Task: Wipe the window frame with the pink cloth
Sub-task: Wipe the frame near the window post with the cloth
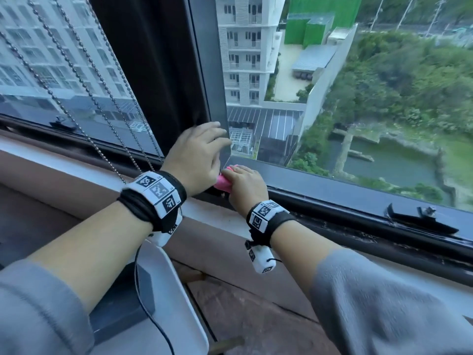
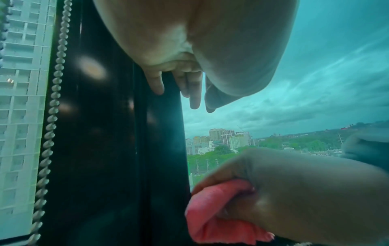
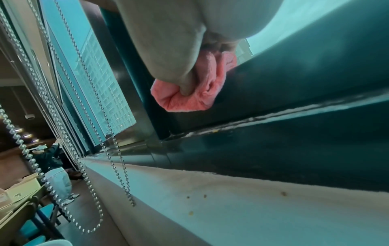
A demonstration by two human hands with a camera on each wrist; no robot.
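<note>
Two bare hands met at the lower corner of a dark window frame (image 1: 332, 190), high above a pond and green lots. At 6 o'clock of the upright post, the right hand (image 1: 245, 187) gripped the pink cloth (image 1: 222, 182) in a tight bunch, fingers curled round it, and pressed it into the angle where post and bottom rail join. Just beside it, at 10 o'clock, the left hand (image 1: 197, 155) lay with its fingers straight and relaxed against the post, holding nothing. Both wrists wore black straps with coded white blocks. Bead chains (image 1: 84, 80) hung at 9 o'clock, across the neighbouring pane. Below the left forearm, at 7 o'clock, a white tray (image 1: 179, 290) held a dark grey box, a black cable running over it; what else it held could not be told. A black latch (image 1: 422, 220) sat on the rail at 3 o'clock. Only the left wrist view caught the left fingers (image 2: 194, 93) pointing along the post's edge against a cloudy skyline, with the cloth (image 2: 207, 214) bulging from the right fist (image 2: 294, 199) at 5 o'clock. Only the right wrist view showed the thumb (image 3: 186, 83) dug into the cloth's (image 3: 189, 99) folds, crumbs on the pale sill (image 3: 252, 208), and at 8 o'clock a room with another person in pale trousers (image 3: 58, 181) standing beside tables and blue chairs.
</note>
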